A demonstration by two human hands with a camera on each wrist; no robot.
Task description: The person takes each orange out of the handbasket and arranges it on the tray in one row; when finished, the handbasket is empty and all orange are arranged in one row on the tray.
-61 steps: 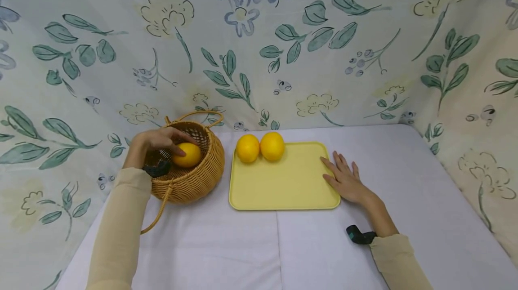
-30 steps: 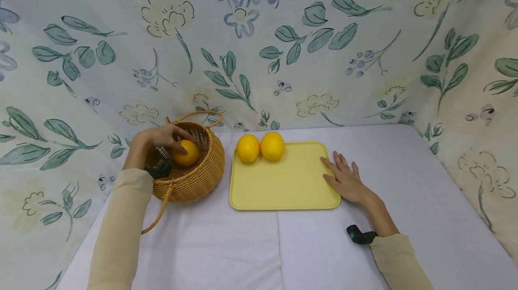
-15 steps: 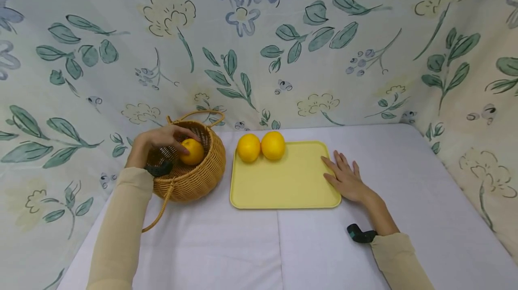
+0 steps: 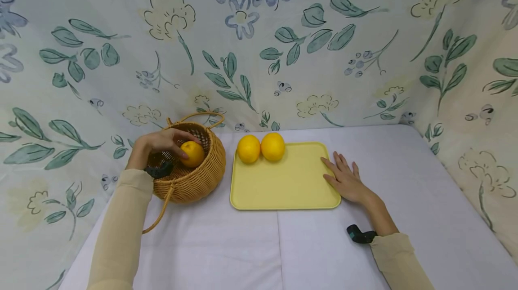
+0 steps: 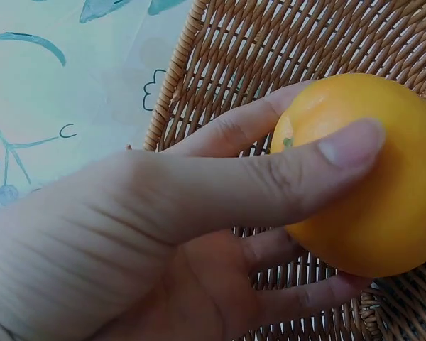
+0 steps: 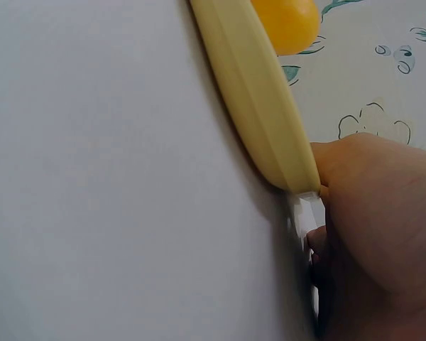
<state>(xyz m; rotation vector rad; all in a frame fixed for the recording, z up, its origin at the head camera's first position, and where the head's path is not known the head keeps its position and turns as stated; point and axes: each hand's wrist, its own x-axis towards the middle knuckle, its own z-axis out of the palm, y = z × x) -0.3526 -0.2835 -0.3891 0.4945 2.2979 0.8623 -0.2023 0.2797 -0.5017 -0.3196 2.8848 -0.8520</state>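
Note:
Inside the wicker basket [image 4: 202, 177], my left hand [image 4: 162, 140] grips an orange [image 4: 192, 154]. The left wrist view shows the thumb laid across the top of the orange [image 5: 383, 206], with other fingers curled around its far side and underneath. Its small green stem spot faces the palm. My right hand [image 4: 349, 182] lies with spread, straight fingers at the right edge of the yellow tray [image 4: 287, 186], fingertips over the rim. Two more oranges sit side by side at the tray's back left corner, the left orange [image 4: 248, 149] close against the right orange [image 4: 273, 147].
The basket's looped handles stick out, one handle [image 4: 155, 222] toward the front and another [image 4: 198, 113] at the back. A white cloth [image 4: 226, 245] covers the table. Floral fabric [image 4: 251, 78] hangs close behind and along the sides.
The orange in my left hand has turned and shifted slightly right inside the basket, the fingers moving with it. My right hand, the tray and its two oranges stay put.

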